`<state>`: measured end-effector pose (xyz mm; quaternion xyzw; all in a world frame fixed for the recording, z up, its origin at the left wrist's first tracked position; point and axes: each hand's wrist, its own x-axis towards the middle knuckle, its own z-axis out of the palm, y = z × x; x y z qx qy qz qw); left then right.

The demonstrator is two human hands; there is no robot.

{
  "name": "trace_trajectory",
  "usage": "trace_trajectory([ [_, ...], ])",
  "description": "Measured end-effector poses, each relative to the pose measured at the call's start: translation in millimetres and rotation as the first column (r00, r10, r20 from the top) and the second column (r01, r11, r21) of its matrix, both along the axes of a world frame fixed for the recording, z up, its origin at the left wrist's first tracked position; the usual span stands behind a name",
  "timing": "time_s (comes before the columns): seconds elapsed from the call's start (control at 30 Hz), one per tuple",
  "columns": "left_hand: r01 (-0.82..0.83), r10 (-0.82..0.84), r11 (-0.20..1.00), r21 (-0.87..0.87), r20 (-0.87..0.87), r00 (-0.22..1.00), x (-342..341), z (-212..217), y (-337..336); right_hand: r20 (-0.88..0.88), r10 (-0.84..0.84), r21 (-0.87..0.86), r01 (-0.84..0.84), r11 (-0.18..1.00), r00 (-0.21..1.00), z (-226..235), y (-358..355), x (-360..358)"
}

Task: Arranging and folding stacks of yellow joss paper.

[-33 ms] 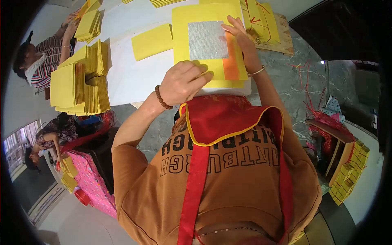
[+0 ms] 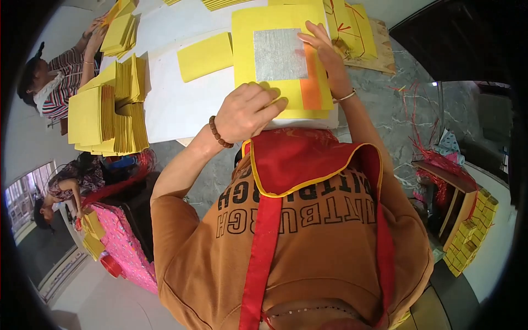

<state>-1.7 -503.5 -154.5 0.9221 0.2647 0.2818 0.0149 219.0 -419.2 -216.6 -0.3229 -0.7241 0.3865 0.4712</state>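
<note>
A stack of yellow paper sheets (image 2: pixel 245 55) lies at the table's front edge. On its top sheet are a silver foil square (image 2: pixel 279 54) and an orange strip (image 2: pixel 311 94). My left hand (image 2: pixel 248 113) is closed on the lower left edge of the yellow paper, with its fingertips curled over the edge. Along the right edge lies my right hand (image 2: pixel 328 58), its visible fingers apart and resting on the paper beside the foil. A folded-looking yellow piece of paper (image 2: pixel 205 56) lies left of the stack.
Standing bundles of yellow folded paper (image 2: pixel 91 116) fill the table's left end. A co-worker in stripes (image 2: pixel 60 82) handles paper there; another person (image 2: pixel 77 179) is at a pink-covered table (image 2: pixel 124 242). Red-tied yellow bundles (image 2: pixel 360 33) lie at right, and red strings (image 2: pixel 440 187) hang over a box.
The top yellow sheet with its orange strip has shifted very slightly towards me. Both hands stay in nearly the same places.
</note>
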Motion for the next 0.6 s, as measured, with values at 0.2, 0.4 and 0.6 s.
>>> trace_trajectory([
  [0.2, 0.028, -0.026, 0.999, 0.017, -0.107, 0.994, -5.7, -1.6, -2.3, -0.106, 0.067, -0.010, -0.069, 0.998, 0.992, 7.5, -1.6, 0.8],
  [0.4, 0.018, -0.019, 1.000, -0.007, -0.113, 0.993, -1.9, 0.7, 0.9, -0.087, 0.134, -0.034, -0.137, 0.990, 0.987, -0.9, -3.8, 3.0],
  [0.6, 0.002, -0.006, 0.998, -0.067, -0.065, 0.998, 0.4, 0.5, -1.7, -0.069, 0.113, -0.027, -0.115, 0.993, 0.991, -1.0, -2.1, 1.7],
])
